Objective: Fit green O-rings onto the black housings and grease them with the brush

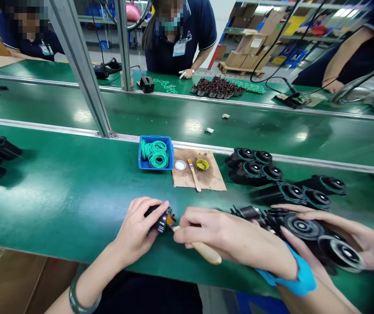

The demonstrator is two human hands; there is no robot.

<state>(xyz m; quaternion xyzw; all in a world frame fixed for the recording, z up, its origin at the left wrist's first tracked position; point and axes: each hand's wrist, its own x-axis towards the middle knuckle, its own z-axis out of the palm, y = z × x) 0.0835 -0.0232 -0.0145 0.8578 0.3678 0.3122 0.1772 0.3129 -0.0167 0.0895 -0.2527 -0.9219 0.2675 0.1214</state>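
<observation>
Left hand [137,229] grips black motor part [159,220]; right hand [226,237] grips wooden-handled brush [203,250], tip touching part. Risk: grease smearing beyond the part if brush slips.

A green bench [59,196] carries a blue tray [156,165], cardboard [213,179] and black parts [265,172].

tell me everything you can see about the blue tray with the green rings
The blue tray is a small, shallow rectangular bin, plastic by the look of it, sitting flat on the green table just before the metal rail. It holds a loose heap of thin green rings. Its right side borders a stained brown cardboard sheet. No hand touches it.
</observation>
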